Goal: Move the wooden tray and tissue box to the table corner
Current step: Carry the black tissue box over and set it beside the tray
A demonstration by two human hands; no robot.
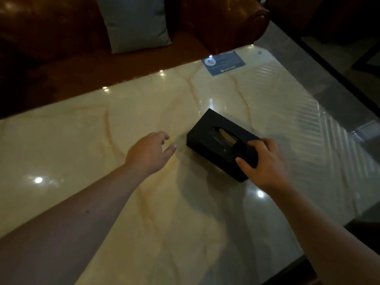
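Observation:
A black tissue box (211, 136) with an oval slot on top lies at an angle on the cream marble table (102, 140), right of the middle. My right hand (265, 163) grips the box's near end, thumb on its left side and fingers over the top. My left hand (151, 152) hovers just left of the box with fingers apart, holding nothing and not touching the box. No wooden tray is in view.
A blue-and-white card (224, 63) lies flat near the table's far right corner. A brown leather sofa (216, 23) with a grey cushion (135, 23) stands behind the far edge. The table's right edge runs diagonally beside grey floor (320, 79).

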